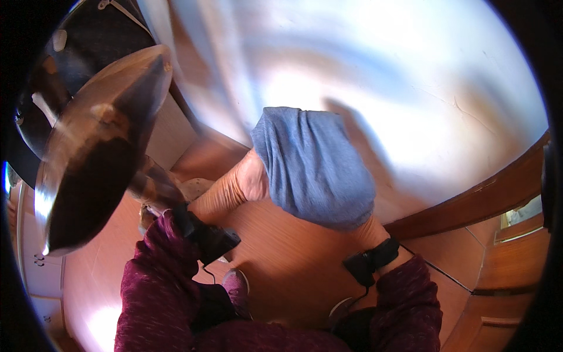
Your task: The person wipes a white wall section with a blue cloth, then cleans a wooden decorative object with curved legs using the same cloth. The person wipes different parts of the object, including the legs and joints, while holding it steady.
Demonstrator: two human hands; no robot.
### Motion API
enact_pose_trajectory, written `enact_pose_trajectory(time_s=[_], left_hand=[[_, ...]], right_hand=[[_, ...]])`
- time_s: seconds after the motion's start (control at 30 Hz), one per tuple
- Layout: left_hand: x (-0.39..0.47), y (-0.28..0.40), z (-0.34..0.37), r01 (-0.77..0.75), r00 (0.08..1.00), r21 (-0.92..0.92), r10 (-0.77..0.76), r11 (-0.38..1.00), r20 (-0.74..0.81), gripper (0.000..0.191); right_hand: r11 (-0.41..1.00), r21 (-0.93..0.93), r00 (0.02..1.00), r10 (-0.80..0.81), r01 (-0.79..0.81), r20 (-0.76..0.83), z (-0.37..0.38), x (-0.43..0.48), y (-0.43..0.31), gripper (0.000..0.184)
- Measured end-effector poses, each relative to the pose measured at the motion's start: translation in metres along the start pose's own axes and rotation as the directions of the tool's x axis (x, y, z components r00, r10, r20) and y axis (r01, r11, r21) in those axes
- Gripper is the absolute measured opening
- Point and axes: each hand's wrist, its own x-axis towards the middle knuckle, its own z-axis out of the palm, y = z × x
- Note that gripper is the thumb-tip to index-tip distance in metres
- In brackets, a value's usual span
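A blue-grey cloth garment or cover (314, 167) hangs bunched over both of my hands, in the middle of the view. My left hand (256, 176) goes into the cloth at its left edge; only the wrist and heel of the hand show, the fingers are hidden. My right hand (363, 226) is under the cloth's lower right edge, with the fingers hidden too. Whether either hand grips the cloth from inside cannot be seen. Each forearm bears a black strapped device, and maroon sleeves cover both arms above them.
At left stands a large shiny metal vessel or reflective curved object (105, 145), close to my left arm. A glossy pale surface (418, 101) rises beyond the cloth. A wooden door (510, 264) is at right, white cabinets (42, 264) at far left. Reddish floor (286, 264) lies below.
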Motion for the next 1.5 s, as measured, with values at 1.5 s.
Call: enact_pose_trajectory(time_s=[1.5], left_hand=[[0.075, -0.066, -0.097, -0.174, 0.982, 0.970, 0.106, 0.167, 0.158, 0.047]], right_hand=[[0.988, -0.126, 0.995, -0.080, 0.088, 0.062, -0.021, 0.004, -0.029, 0.041]])
